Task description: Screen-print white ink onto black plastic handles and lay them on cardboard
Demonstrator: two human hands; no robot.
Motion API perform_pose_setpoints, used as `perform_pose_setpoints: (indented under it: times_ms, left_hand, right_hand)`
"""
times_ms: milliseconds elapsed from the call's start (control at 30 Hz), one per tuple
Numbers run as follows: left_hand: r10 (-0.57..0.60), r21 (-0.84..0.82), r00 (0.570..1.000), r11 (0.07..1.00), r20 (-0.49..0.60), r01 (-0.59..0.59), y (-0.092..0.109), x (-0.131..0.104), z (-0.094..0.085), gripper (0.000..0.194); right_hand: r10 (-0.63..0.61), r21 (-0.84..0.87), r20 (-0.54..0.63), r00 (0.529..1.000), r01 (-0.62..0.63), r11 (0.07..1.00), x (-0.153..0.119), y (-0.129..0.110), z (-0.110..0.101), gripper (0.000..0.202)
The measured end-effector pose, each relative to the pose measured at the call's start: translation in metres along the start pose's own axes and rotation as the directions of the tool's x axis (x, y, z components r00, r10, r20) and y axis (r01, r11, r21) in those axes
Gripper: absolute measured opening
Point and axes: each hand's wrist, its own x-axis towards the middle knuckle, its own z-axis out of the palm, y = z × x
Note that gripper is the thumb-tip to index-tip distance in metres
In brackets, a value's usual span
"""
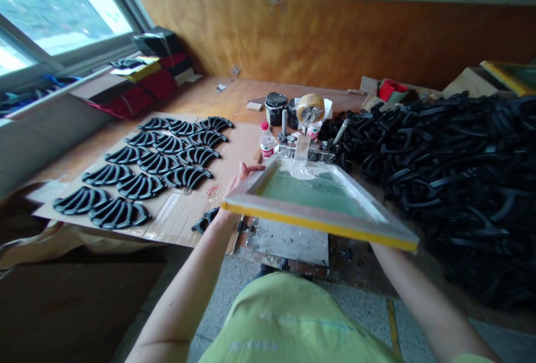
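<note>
A screen-printing frame [311, 194] with a grey border, yellow front edge and green mesh is tilted up over a flat metal plate [288, 240]. My left hand [242, 177] is beside the frame's left side, fingers stretched out toward its far left corner; I cannot tell whether they touch it. Near my left wrist lies a black ribbed plastic piece [206, 220], partly covered by my forearm. My right forearm passes under the frame's right front corner, which hides my right hand. A clamp [302, 151] supports the frame's far side.
Rows of black ribbed pieces [140, 185] lie on cardboard [167, 215] at the left. A heap of black parts [456, 167] fills the right side. Behind the frame stand a bottle [267, 142], a dark tub [276, 109] and a tape roll [310, 108]. A wooden board [335, 44] backs the table.
</note>
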Motion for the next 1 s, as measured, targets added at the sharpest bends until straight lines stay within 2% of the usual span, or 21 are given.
perform_pose_setpoints:
  times_ms: [100, 167, 200, 267, 333, 400, 467, 567, 667, 767, 800, 833, 933, 1000]
  left_hand:
    - [-0.155, 0.066, 0.987, 0.986, 0.04, 0.152, -0.033, -0.021, -0.018, 0.054]
    - [-0.251, 0.076, 0.967, 0.966, 0.041, 0.248, -0.061, -0.029, -0.023, 0.061]
    - [-0.293, 0.07, 0.955, 0.954, 0.04, 0.29, -0.077, -0.031, -0.024, 0.067]
    - [-0.338, 0.053, 0.941, 0.94, 0.035, 0.336, -0.105, -0.031, -0.024, 0.077]
    - [-0.353, 0.068, 0.935, 0.934, 0.032, 0.35, -0.126, -0.029, -0.022, 0.077]
    - [-0.347, 0.105, 0.938, 0.933, 0.014, 0.344, -0.139, -0.027, -0.022, 0.073]
    - [-0.339, 0.141, 0.941, 0.931, -0.01, 0.337, -0.145, -0.025, -0.023, 0.069]
    - [-0.33, 0.163, 0.942, 0.928, -0.053, 0.335, -0.146, -0.024, -0.024, 0.065]
    - [-0.331, 0.16, 0.941, 0.927, -0.073, 0.339, -0.145, -0.024, -0.024, 0.063]
    - [-0.331, 0.145, 0.941, 0.93, -0.075, 0.339, -0.143, -0.025, -0.023, 0.064]
    - [-0.329, 0.142, 0.941, 0.931, -0.074, 0.337, -0.142, -0.026, -0.022, 0.064]
    - [-0.327, 0.142, 0.942, 0.932, -0.073, 0.334, -0.142, -0.026, -0.022, 0.064]
    - [-0.315, 0.146, 0.946, 0.935, -0.074, 0.323, -0.14, -0.027, -0.023, 0.062]
    - [-0.305, 0.144, 0.949, 0.939, -0.075, 0.313, -0.14, -0.028, -0.023, 0.062]
  right_hand:
    - [0.029, -0.042, -0.241, 0.97, -0.04, 0.998, 0.031, 0.004, -0.022, 0.037]
    - [-0.072, -0.089, -0.303, 0.95, 0.047, 0.995, 0.058, -0.014, -0.019, 0.038]
    - [-0.142, -0.121, -0.277, 0.95, 0.112, 0.986, 0.071, -0.027, -0.014, 0.046]
    - [-0.241, -0.192, -0.148, 0.959, 0.211, 0.958, 0.094, -0.054, 0.001, 0.052]
    - [-0.25, -0.249, 0.003, 0.968, 0.243, 0.938, 0.107, -0.074, 0.018, 0.037]
    - [-0.205, -0.284, 0.141, 0.969, 0.238, 0.929, 0.11, -0.083, 0.032, 0.018]
    - [-0.178, -0.294, 0.224, 0.958, 0.24, 0.925, 0.1, -0.084, 0.039, 0.012]
    - [-0.252, -0.249, 0.275, 0.928, 0.322, 0.914, 0.07, -0.079, 0.037, 0.015]
    - [-0.385, -0.144, 0.349, 0.854, 0.455, 0.879, 0.041, -0.074, 0.023, 0.02]
    - [-0.461, -0.059, 0.432, 0.775, 0.535, 0.843, 0.034, -0.072, 0.008, 0.021]
    - [-0.462, -0.049, 0.436, 0.772, 0.533, 0.845, 0.036, -0.072, 0.006, 0.02]
    - [-0.447, -0.054, 0.417, 0.791, 0.513, 0.857, 0.039, -0.072, 0.006, 0.019]
    - [-0.389, -0.121, 0.277, 0.878, 0.434, 0.893, 0.039, -0.073, 0.016, 0.021]
    - [-0.403, -0.14, 0.222, 0.888, 0.438, 0.888, 0.028, -0.071, 0.024, 0.026]
